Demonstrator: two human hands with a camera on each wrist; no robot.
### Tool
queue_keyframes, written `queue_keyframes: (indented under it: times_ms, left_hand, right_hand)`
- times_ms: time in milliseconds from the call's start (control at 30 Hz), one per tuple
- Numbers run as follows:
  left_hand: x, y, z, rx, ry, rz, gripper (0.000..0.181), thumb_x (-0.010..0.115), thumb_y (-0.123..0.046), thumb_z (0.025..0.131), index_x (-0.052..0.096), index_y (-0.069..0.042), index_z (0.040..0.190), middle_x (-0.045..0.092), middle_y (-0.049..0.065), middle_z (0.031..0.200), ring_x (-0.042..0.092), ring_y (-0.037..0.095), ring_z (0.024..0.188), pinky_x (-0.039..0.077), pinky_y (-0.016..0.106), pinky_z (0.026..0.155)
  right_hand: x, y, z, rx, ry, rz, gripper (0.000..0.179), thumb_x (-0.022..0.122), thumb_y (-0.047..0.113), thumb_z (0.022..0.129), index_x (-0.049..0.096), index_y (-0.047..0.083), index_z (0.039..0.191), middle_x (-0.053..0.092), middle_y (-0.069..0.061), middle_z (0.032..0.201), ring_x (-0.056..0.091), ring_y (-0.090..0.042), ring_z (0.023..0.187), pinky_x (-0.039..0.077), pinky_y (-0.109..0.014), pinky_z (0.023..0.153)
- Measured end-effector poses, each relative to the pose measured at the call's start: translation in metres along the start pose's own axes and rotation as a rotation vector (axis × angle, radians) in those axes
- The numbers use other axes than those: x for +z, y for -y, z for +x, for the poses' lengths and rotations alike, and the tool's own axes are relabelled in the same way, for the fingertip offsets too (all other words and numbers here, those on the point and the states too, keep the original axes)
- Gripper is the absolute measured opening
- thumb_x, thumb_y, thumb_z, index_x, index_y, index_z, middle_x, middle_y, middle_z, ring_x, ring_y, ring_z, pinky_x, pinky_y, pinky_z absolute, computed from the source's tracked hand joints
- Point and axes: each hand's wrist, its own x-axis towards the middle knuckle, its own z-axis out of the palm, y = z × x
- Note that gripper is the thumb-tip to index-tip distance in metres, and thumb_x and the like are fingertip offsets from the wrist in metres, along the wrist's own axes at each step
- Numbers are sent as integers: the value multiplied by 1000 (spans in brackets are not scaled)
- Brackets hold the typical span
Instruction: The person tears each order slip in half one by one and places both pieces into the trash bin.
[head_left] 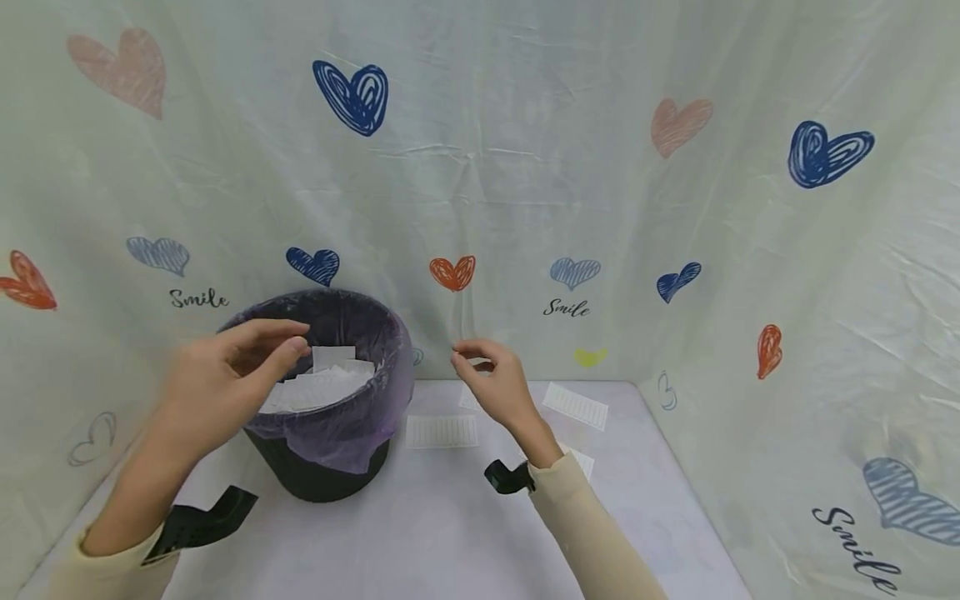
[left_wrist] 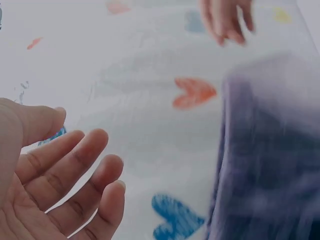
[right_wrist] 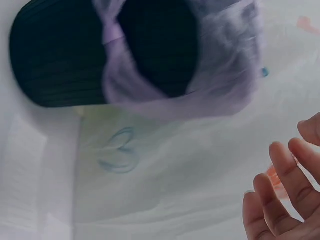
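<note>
A black bin (head_left: 321, 483) lined with a purple plastic bag (head_left: 341, 446) stands on the table and holds white sheets of paper (head_left: 330, 385). My left hand (head_left: 217, 379) hovers at the bin's near left side, fingers loosely bent and thumb apart from them. The left wrist view shows nothing in that palm. My right hand (head_left: 491, 383) is raised over the table to the right of the bin. Its fingers (right_wrist: 285, 172) are relaxed, spread and hold nothing in the right wrist view. Below it lies a printed white slip (head_left: 441, 432).
Another printed slip (head_left: 576, 406) lies at the back right of the table (head_left: 450, 533), and one (head_left: 581, 463) is partly hidden by the right wrist. A curtain (head_left: 480, 192) with hearts and "Smile" lettering hangs behind the table and along its sides.
</note>
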Motion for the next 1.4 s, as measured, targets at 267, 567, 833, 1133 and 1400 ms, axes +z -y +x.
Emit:
queue_keyframes:
  times_ms: [267,567,833,1133,1400]
  left_hand:
    - [39,-20,-9,6,60,-94,25,73,-20,97,73,-14,121,78,2,106,64,-7,89,51,12,75]
    - [71,-22,-29,55,108,-234,29,78,-11,92,73,-14,120,76,-3,103,67,5,85,57,23,72]
    - [99,-13,-56,-51,168,-323,35,80,-20,91,70,-21,125,74,-2,114,69,6,90,59,28,76]
    - [130,-3,-83,-136,227,-438,38,81,-25,91,68,-26,126,71,-2,122,70,13,98,58,28,76]
    - [155,7,-107,-276,312,-489,38,80,-28,91,68,-27,127,69,-3,125,68,8,99,58,28,78]
  right_hand:
    - [7,-39,-22,89,-17,-16,25,70,20,98,72,10,121,73,-10,120,70,-26,111,58,-40,88]
    - [24,-76,-35,161,47,-106,39,71,21,97,64,5,131,68,-15,129,66,-32,118,56,-47,91]
    - [46,-107,-41,220,141,-138,47,72,22,94,60,5,137,66,-19,130,62,-40,121,53,-51,94]
    - [60,-132,-39,245,240,-197,53,73,23,93,56,1,138,63,-23,132,59,-43,123,50,-55,101]
    - [62,-155,-36,312,288,-252,51,74,19,92,57,-1,137,64,-22,132,61,-41,122,50,-54,102]
